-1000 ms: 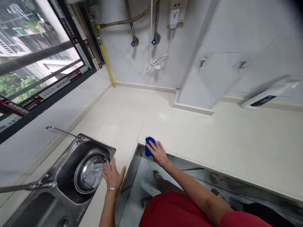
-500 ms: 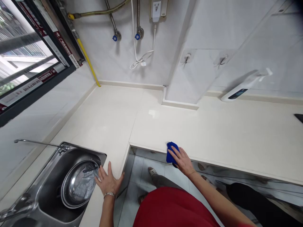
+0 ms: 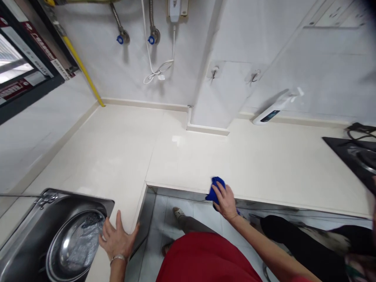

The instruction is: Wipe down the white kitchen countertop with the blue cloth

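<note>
My right hand [image 3: 225, 200] grips a blue cloth [image 3: 216, 188] at the front edge of the pale countertop [image 3: 188, 164]. Part of the cloth hangs over that edge. With fingers spread, my left hand [image 3: 118, 239] rests on the narrow strip of counter beside the sink [image 3: 17, 254] and holds nothing. Inside the sink sits a round metal basin [image 3: 54, 256] with a clear plastic bag [image 3: 84, 244] in it, close to my left fingertips.
A white spray bottle [image 3: 274, 109] leans against the back wall. To the right is a black cooktop [image 3: 349, 154] with a cable behind it. Another person's dark-clothed legs [image 3: 282, 235] are near my right arm. A yellow pipe [image 3: 85, 72] runs down the corner.
The view has turned to the right, bringing the cooktop in. My right hand with the blue cloth has shifted slightly right along the counter edge. My left hand stays by the sink.
</note>
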